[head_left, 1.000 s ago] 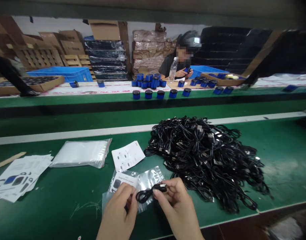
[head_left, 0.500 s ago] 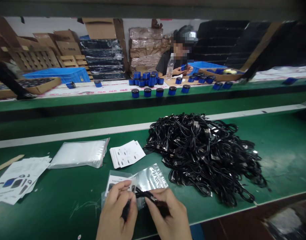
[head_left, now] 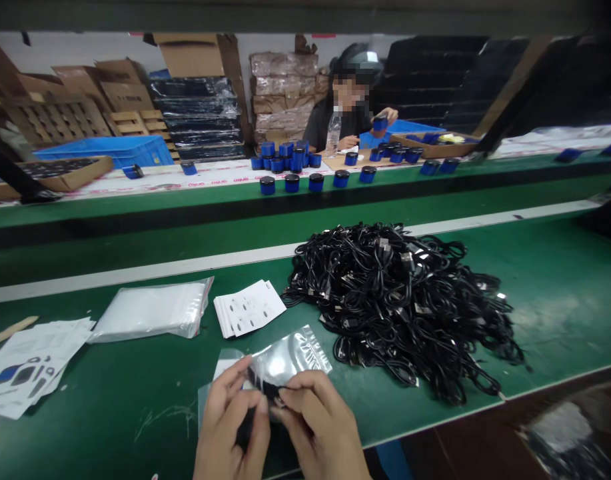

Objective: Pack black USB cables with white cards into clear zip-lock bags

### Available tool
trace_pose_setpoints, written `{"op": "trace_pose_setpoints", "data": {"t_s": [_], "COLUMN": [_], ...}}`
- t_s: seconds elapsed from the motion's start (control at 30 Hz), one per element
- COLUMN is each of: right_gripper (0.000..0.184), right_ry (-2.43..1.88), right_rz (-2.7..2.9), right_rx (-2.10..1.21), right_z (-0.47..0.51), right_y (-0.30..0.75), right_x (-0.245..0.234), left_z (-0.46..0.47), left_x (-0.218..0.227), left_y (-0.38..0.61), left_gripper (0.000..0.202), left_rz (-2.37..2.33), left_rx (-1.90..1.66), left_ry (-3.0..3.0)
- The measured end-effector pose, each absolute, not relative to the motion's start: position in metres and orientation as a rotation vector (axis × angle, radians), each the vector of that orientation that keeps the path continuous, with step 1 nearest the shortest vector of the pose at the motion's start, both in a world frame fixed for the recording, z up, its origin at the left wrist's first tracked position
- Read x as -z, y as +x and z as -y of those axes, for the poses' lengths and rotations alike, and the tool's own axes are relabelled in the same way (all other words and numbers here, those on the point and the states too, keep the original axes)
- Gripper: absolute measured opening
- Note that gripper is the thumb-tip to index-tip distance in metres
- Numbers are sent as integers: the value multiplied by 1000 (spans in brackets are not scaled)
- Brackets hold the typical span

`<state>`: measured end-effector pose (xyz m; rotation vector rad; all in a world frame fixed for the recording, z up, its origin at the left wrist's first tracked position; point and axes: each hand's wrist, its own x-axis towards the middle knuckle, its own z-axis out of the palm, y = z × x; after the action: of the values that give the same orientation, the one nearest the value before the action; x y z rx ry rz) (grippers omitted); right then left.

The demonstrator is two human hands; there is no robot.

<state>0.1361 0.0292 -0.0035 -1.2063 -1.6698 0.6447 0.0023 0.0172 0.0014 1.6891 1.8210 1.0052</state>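
My left hand (head_left: 230, 427) and my right hand (head_left: 318, 423) meet at the near edge of the green table. Both pinch a clear zip bag (head_left: 290, 357) that holds a white card. A coiled black cable (head_left: 265, 393) sits between my fingertips at the bag's mouth, mostly hidden by my fingers. A big heap of black cables (head_left: 402, 303) lies just right of my hands.
A stack of clear bags (head_left: 150, 310), a pile of small white leaflets (head_left: 249, 308) and printed sheets (head_left: 22, 363) lie to the left. Beyond a green conveyor (head_left: 135, 233), a seated person handles blue cylinders (head_left: 312, 181). Cardboard boxes and a blue crate (head_left: 105, 148) stand behind.
The cable has gone from held in front of the bag to tucked at its mouth between my fingers. My hands have closed together, and the view has shifted slightly right.
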Motion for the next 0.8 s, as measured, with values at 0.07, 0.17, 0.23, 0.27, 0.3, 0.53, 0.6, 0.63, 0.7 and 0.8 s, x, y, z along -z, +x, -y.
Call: {"op": "trace_pose_setpoints", "data": {"t_s": [0.07,0.17,0.23,0.27,0.3,0.53,0.6,0.63,0.7,0.8], "right_gripper": [25,25,12,7,14,19,23,21,16,9], "right_ry": [-1144,-1141,-1228,-1293,-1350,-1231,-1249,-1248,-1213,-1102], "right_rz": [1684,1744,1677,1587,1479,1515,1586,1621,1636,1491], "right_rx": [-822,-905,-940,-974,-1019,-1284,-1264,-1290,-1409,-1579], "right_z": [-30,-33,-36,-37,-39,-50,-52,-53,-54,-53], "right_y": [138,140,140,139,138,133,136,138,142,149], "right_x": [-4,-11,-12,-12,-11,-15,-20,-22,-28,-34], "left_z": [-16,-13,-11,-10,-9,-11,-18,-21,-28,-34], "left_x": [-3,-3,0,2,5,1,-11,-18,-32,-45], "left_y": [1,1,4,7,10,-1,-16,-22,-32,-34], "left_gripper": [23,20,19,21,23,16,14,31,38,14], "left_rz": [-1848,-1820,-1779,-1763,-1755,-1632,-1682,-1709,-1792,-1774], "left_rx": [-1030,-1099,-1163,-1197,-1229,-1086,-847,-735,-591,-598], "left_ry": [1703,1838,1965,2023,2072,2374,2241,2128,1860,1691]}}
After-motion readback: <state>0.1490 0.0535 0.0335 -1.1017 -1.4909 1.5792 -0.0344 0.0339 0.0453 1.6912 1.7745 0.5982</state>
